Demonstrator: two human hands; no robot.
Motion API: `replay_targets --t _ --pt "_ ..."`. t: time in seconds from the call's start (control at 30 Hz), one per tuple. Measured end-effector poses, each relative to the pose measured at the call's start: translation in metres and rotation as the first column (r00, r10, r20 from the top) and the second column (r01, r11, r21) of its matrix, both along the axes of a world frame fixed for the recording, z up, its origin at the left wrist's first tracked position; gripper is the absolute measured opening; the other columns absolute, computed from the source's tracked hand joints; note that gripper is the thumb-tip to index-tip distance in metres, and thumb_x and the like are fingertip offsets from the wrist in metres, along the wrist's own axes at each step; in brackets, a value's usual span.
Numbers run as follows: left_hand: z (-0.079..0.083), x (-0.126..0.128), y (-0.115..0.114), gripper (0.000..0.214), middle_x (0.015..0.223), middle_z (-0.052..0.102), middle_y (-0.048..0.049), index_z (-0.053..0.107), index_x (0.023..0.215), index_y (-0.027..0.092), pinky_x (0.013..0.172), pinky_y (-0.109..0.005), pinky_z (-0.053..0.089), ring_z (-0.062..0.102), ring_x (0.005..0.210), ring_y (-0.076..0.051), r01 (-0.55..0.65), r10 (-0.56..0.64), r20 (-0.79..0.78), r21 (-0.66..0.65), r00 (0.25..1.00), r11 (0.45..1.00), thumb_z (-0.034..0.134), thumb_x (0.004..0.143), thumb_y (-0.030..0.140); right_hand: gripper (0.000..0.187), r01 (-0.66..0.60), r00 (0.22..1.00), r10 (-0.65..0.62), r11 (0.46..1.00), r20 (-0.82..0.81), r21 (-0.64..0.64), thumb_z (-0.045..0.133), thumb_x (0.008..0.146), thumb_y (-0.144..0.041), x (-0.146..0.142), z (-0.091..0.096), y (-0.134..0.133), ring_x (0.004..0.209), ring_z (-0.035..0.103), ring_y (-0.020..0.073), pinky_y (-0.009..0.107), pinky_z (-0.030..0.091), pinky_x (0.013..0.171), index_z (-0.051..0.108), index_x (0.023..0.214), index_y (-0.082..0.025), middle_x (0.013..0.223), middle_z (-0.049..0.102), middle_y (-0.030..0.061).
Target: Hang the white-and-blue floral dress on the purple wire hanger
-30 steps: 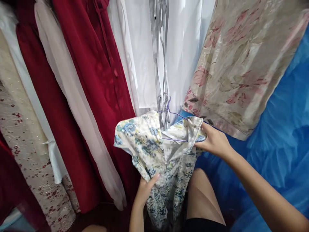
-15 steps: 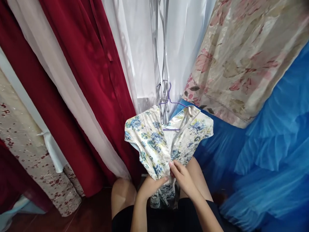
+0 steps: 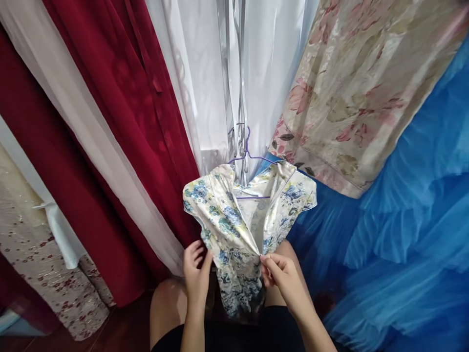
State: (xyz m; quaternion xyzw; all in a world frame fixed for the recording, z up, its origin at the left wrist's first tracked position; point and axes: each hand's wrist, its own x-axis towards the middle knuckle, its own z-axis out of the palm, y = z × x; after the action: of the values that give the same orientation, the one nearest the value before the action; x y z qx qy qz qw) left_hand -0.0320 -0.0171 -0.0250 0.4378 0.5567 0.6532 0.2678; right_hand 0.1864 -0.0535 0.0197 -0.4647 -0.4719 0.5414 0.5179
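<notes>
A cream dress [image 3: 234, 244] with blue and yellow flowers hangs in front of my knees on a purple hanger [image 3: 247, 152]. Its V-shaped opening has a seam-like edge, perhaps a zipper, running down to a point at my fingertips. My right hand [image 3: 284, 278] is closed in a pinch on the fabric at the bottom of that opening; any zipper pull there is hidden by the fingers. By the dress's left side is my left hand [image 3: 197, 271], thumb and bent fingers apart, the fingertips close to or touching the fabric edge.
Long white cloth with hanging ribbons [image 3: 240, 98] is behind the hanger. Dark red drapes [image 3: 120, 122] and a beaded cream gown [image 3: 54, 278] hang to the left. A pink-flowered garment [image 3: 351, 107] and blue ruffled tulle [image 3: 395, 254] fill the right.
My left hand has let go of the dress front and moved left to its side. My right hand's pinch is slightly lower, and the opening reaches further down. The view has shifted a little.
</notes>
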Motion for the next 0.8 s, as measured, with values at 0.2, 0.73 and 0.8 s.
replay_targets --t 0.2,0.73,0.8 --pt "0.016 0.048 -0.016 0.013 0.11 0.062 -0.0076 0.063 0.101 0.021 0.094 -0.035 0.047 0.06 0.108 -0.023 0.077 -0.013 -0.243 0.259 0.97 0.963 0.06 0.093 0.031 0.047 0.075 0.997 -0.074 0.997 -0.01 0.029 0.063 0.084 -0.058 -0.003 0.003 -0.003 0.04 0.04 0.0103 0.025 0.028 0.046 0.065 0.062 -0.016 0.04 0.052 -0.0002" --pt "0.029 0.113 -0.039 0.018 0.095 0.063 -0.0108 0.06 0.086 0.023 0.078 -0.039 0.042 0.056 0.089 -0.028 0.435 -0.407 -0.535 -0.079 0.74 0.897 0.045 0.093 0.016 0.034 -0.036 0.99 0.051 0.993 -0.128 0.114 0.073 0.078 -0.045 0.029 0.101 0.066 0.035 0.032 0.0064 0.023 0.018 0.04 0.072 0.068 -0.012 0.037 0.045 -0.0047" --pt "0.028 0.119 -0.043 0.024 0.103 0.064 -0.0137 0.065 0.094 0.023 0.078 -0.042 0.041 0.055 0.09 -0.031 0.403 -0.394 -0.63 -0.138 0.67 0.905 0.043 0.091 0.012 0.028 -0.028 0.988 0.05 0.988 -0.146 0.153 0.074 0.074 -0.038 0.031 0.138 0.089 0.036 0.033 0.0052 0.023 0.015 0.039 0.071 0.068 -0.011 0.041 0.047 -0.0049"
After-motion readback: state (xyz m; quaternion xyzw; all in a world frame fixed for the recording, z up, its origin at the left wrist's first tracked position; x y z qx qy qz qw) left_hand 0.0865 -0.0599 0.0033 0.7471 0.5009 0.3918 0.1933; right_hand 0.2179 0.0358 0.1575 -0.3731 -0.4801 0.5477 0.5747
